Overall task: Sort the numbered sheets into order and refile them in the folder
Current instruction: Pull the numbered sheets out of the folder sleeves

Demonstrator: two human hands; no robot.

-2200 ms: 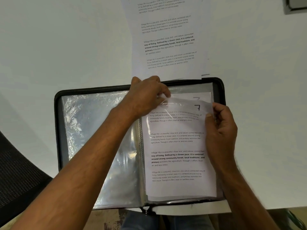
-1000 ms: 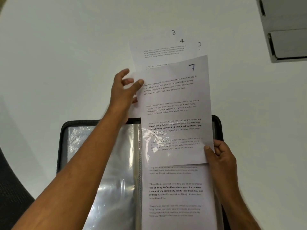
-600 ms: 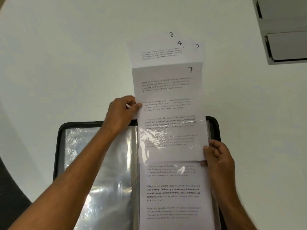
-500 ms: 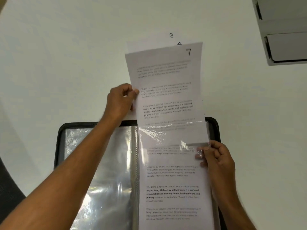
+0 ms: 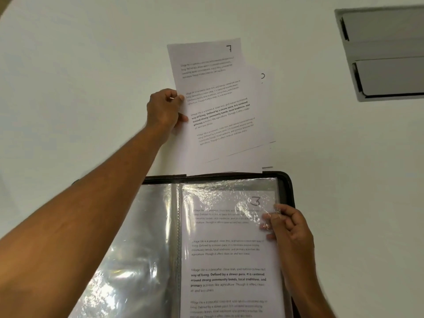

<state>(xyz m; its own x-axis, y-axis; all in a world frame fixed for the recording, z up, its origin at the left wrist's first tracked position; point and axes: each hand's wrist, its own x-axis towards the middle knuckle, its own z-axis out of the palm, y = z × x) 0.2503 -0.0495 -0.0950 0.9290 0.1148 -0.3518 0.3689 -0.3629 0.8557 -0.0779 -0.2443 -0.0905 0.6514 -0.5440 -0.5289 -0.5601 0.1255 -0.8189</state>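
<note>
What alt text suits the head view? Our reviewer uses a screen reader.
The left hand holds sheet 7 on a loose paper pile; the right hand pinches the folder sleeve holding sheet 3.

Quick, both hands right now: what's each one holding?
Left hand: closed, pinching the left edge of the sheet numbered 7 over the loose pile.
Right hand: closed, pinching the right edge of the clear plastic sleeve over sheet 3.
</note>
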